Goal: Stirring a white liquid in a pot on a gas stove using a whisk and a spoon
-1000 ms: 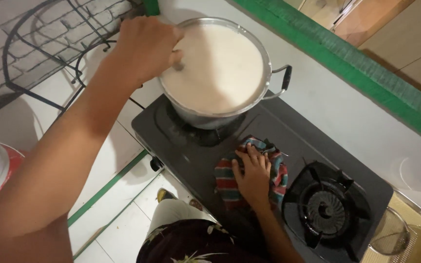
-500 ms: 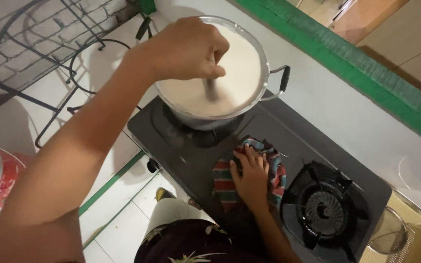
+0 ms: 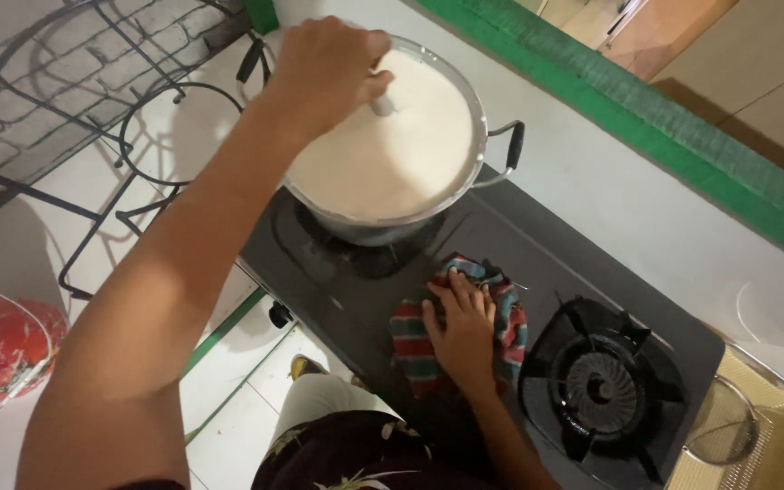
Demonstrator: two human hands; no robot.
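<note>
Stirring left hand (image 3: 324, 77) shifted left — pot (image 3: 392, 145) brims with smooth white liquid

Shiny metal pot (image 3: 492, 154), striped woven cloth (image 3: 415, 340), glossy, probably glass stove top (image 3: 519, 245)

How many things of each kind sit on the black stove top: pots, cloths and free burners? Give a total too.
Pot: 1
Striped cloth: 1
Free burner: 1
Total: 3

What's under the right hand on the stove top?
A striped cloth lies flat on the black stove top, with the right hand pressed on its middle. Whatever is beneath the cloth is covered and cannot be seen.
</note>
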